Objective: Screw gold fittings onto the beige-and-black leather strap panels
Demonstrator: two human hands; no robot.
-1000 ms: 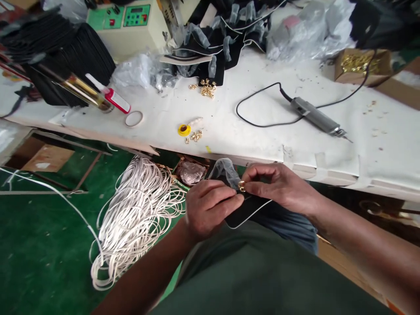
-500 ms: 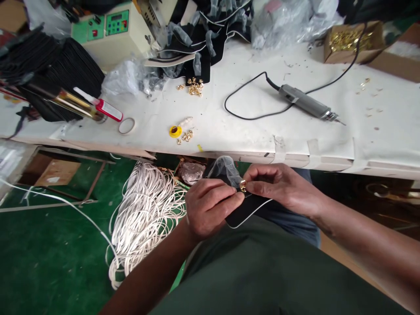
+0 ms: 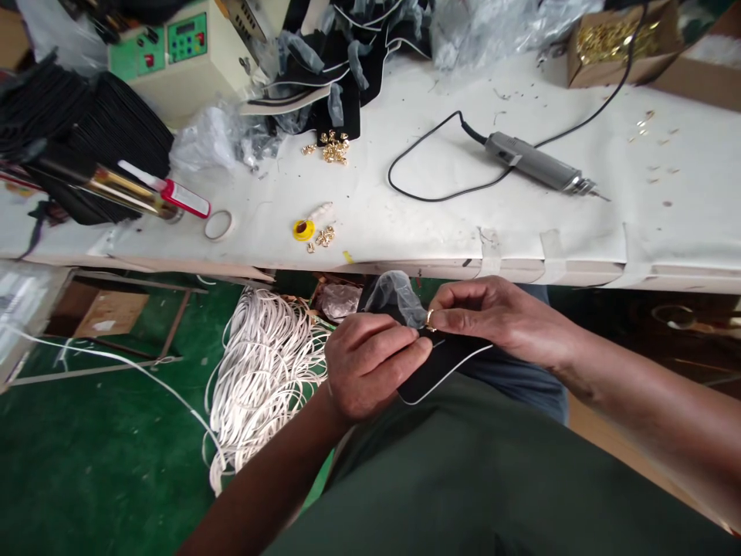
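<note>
A flat black piece with a white edge [image 3: 431,371] lies over my lap, with my left hand [image 3: 373,363] closed on it. Clear plastic film [image 3: 399,296] sticks up from that piece above my left fingers. Thumb and forefinger of my right hand [image 3: 495,316] pinch a small gold metal fitting [image 3: 430,320], much of it hidden behind the fingertips. The fitting touches or nearly touches the film's end, close to my left fingertips.
On the white bench [image 3: 417,239] lie a grey rotary tool [image 3: 536,164] with its cord, gold fittings [image 3: 334,148], a yellow cap [image 3: 302,229], a red-and-white bottle [image 3: 185,197] and a tape ring [image 3: 218,225]. Coiled white cord [image 3: 260,386] covers the floor at left.
The gold fitting has turned in my right fingers and shows less of its face. My left hand keeps its hold on the black piece. The view has shifted slightly.
</note>
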